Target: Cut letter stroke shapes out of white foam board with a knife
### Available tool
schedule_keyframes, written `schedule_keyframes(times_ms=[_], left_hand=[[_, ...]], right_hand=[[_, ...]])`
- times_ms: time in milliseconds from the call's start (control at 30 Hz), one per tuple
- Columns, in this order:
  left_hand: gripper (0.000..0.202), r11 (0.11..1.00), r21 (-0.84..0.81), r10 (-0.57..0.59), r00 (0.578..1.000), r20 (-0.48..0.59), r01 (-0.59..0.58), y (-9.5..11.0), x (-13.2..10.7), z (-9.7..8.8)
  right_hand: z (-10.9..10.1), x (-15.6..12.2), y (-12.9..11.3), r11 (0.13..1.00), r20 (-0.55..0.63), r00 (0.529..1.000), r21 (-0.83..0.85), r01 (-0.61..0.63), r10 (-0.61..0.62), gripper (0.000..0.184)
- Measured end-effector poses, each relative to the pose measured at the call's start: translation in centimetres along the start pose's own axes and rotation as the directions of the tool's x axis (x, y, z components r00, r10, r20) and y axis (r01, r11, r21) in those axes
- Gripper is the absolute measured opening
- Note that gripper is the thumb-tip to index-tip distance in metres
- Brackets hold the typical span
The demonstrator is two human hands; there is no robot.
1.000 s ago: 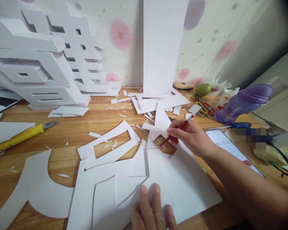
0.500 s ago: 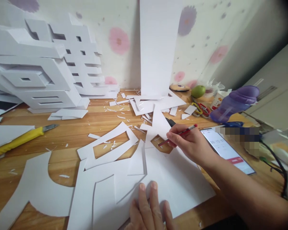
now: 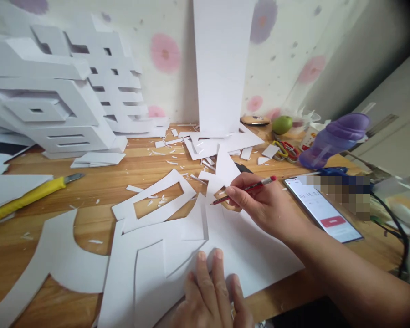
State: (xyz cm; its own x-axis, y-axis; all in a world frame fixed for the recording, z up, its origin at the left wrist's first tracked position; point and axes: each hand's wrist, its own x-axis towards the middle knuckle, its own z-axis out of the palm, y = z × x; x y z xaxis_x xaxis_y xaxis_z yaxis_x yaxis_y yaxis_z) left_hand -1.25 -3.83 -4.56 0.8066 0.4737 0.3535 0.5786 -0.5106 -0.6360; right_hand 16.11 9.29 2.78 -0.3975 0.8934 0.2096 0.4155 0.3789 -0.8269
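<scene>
My right hand [image 3: 269, 205] pinches a red and black pencil [image 3: 256, 187], its tip low over a white cut piece of foam board. Beneath both hands lies a large white board sheet [image 3: 256, 250] with cut shapes on it. My left hand [image 3: 208, 296] presses flat on that sheet near the front edge, fingers apart. A white four-sided frame piece [image 3: 157, 196] rests against the sheet's far left part. To the left is a curved white cutout [image 3: 59, 246].
White layered board models [image 3: 64, 105] stand at the back left. A yellow utility knife [image 3: 27, 200] lies at left. A tall white panel [image 3: 222, 68] leans on the wall. Right: a phone [image 3: 323, 209], scissors [image 3: 287, 150], a purple bottle [image 3: 335, 139], a green fruit [image 3: 282, 125]. Paper scraps litter the table.
My right hand has moved the pencil slightly left, its tip leaving the opening for the white board. My left hand stays flat on the sheet. The view has shifted a little.
</scene>
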Motion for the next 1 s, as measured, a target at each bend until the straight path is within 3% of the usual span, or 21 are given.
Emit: schedule_keyframes(times_ms=[167, 400, 567, 633, 733, 800, 900, 1000], left_hand=[[0.041, 0.992, 0.117, -0.049, 0.997, 0.064, 0.042, 2.2, 0.2, 0.7], [0.027, 0.993, 0.115, -0.005, 0.988, 0.154, -0.013, 4.2, 1.2, 1.1], [0.032, 0.964, 0.207, 0.088, 0.932, 0.352, -0.169, 4.9, 2.3, 0.5], [0.033, 0.969, 0.175, 0.094, 0.912, 0.399, -0.176, 5.0, 2.5, 0.2], [0.026, 0.999, 0.034, 0.011, 0.946, 0.325, -0.023, 4.3, 2.3, 0.0], [0.022, 0.995, -0.074, -0.058, 0.985, 0.162, 0.071, 3.2, 2.0, -0.2], [0.012, 0.976, -0.19, -0.112, 0.994, -0.005, 0.109, 1.4, 1.6, -0.6], [0.012, 0.964, -0.236, -0.138, 0.989, -0.045, 0.123, 0.3, 1.8, -0.9]], right_hand=[[1.4, 0.9, -1.1, 0.965, 0.062, 0.991, -0.227, 0.131, -0.12, 0.031], [2.7, 3.1, -2.8, 0.848, 0.173, 0.979, -0.499, 0.179, -0.105, 0.042], [3.2, 4.1, -3.6, 0.804, 0.228, 0.973, -0.569, 0.172, -0.047, 0.039], [3.4, 4.2, -3.8, 0.795, 0.232, 0.971, -0.579, 0.18, -0.05, 0.039], [3.6, 4.2, -3.9, 0.782, 0.244, 0.969, -0.598, 0.174, -0.03, 0.045], [3.8, 4.2, -4.0, 0.77, 0.246, 0.969, -0.616, 0.164, -0.01, 0.047], [4.0, 4.2, -4.0, 0.751, 0.248, 0.969, -0.641, 0.157, 0.009, 0.046], [4.1, 4.2, -4.0, 0.736, 0.253, 0.967, -0.656, 0.169, 0.003, 0.043]])
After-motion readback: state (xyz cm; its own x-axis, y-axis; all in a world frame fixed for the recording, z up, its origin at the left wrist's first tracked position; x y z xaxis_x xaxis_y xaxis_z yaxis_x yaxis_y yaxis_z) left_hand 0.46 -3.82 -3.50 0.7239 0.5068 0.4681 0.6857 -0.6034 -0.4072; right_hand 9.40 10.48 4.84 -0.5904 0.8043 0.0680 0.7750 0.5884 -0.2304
